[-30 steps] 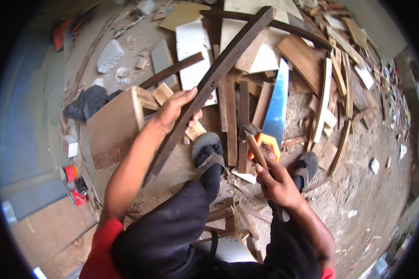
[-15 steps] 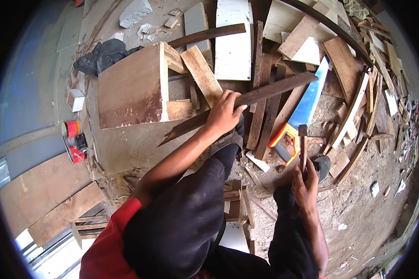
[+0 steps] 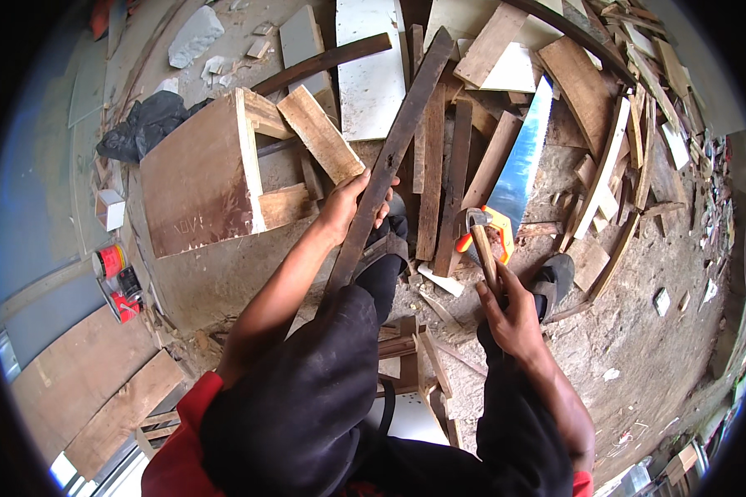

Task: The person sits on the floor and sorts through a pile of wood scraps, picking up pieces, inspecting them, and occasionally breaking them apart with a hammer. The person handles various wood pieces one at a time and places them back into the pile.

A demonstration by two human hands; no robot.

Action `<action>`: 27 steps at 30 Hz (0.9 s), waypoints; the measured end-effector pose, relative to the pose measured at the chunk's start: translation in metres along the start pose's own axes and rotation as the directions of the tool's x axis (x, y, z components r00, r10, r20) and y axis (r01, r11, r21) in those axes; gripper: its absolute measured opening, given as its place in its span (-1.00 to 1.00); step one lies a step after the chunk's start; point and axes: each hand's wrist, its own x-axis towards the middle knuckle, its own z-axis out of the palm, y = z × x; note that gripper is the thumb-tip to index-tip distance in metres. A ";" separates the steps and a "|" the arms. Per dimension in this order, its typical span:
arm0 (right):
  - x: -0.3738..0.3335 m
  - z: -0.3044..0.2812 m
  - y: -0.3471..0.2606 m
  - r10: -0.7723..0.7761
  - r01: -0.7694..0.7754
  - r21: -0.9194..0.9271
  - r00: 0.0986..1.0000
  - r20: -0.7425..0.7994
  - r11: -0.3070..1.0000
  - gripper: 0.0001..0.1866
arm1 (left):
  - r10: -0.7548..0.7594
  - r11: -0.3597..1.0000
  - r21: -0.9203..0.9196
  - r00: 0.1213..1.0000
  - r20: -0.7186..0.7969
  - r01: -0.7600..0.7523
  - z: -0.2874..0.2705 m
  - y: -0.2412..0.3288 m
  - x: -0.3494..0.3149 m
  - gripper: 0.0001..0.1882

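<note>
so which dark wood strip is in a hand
The long strip held in the left hand, slanting up and rightward in the picture. The other dark strips are untouched by either hand; the right hand holds a hammer.

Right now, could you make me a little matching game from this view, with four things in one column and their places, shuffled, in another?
Things
1. long dark wooden bar
2. wooden-handled metal hammer
3. orange-handled saw with a bluish metal blade
4. crumpled black plastic bag

Places
A. lying just beyond the hammer
B. in the right hand
C. near the brown wooden panel, at the picture's left
D. in the left hand

Pairs: 1-D, 2-B, 3-A, 4-C
</note>
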 end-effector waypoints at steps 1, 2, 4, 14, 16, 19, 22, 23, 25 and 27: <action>0.001 -0.001 -0.003 0.016 -0.016 0.014 1.000 0.005 1.000 -0.48 | 0.001 1.000 -0.002 1.000 -0.004 -0.001 0.000 0.001 -0.001 -0.47; 0.001 -0.001 -0.005 0.033 -0.033 0.027 0.999 0.010 0.999 -0.49 | 0.003 1.000 -0.005 1.000 -0.007 -0.003 0.000 0.001 -0.001 -0.47; 0.003 -0.003 -0.007 0.079 -0.080 0.037 0.996 0.040 0.996 -0.48 | 0.016 0.999 0.040 1.000 0.018 -0.017 -0.003 0.003 -0.003 -0.50; 0.004 -0.003 -0.002 0.118 -0.118 0.058 0.993 0.013 0.991 -0.47 | 0.758 0.505 0.861 0.510 -0.407 -0.065 -0.019 -0.018 0.007 -0.32; 0.002 -0.003 -0.001 0.132 -0.134 0.088 0.991 0.023 0.987 -0.51 | 0.640 0.687 0.726 0.488 -0.594 -0.018 -0.013 -0.025 0.014 -0.23; 0.002 0.000 0.002 0.101 -0.103 0.111 0.995 0.019 0.989 -0.55 | 0.567 0.799 0.548 0.612 -0.551 -0.246 0.016 -0.018 0.019 -0.21; 0.002 0.000 0.001 0.080 -0.083 0.111 0.996 0.033 0.990 -0.54 | 0.671 0.649 0.687 0.673 -0.313 -0.327 0.043 -0.013 0.031 -0.27; 0.002 0.001 0.002 0.077 -0.081 0.112 0.996 0.034 0.990 -0.54 | 0.711 0.540 0.796 0.655 -0.256 -0.275 0.055 -0.015 0.033 -0.33; -0.001 -0.002 0.003 0.079 -0.080 0.086 0.997 0.025 0.993 -0.54 | 0.795 0.404 0.864 0.583 -0.169 -0.300 0.057 -0.023 0.044 -0.38; -0.002 -0.004 0.006 0.081 -0.081 0.044 0.997 0.002 0.996 -0.54 | 0.771 0.392 0.885 0.615 -0.165 -0.253 0.046 -0.025 0.043 -0.48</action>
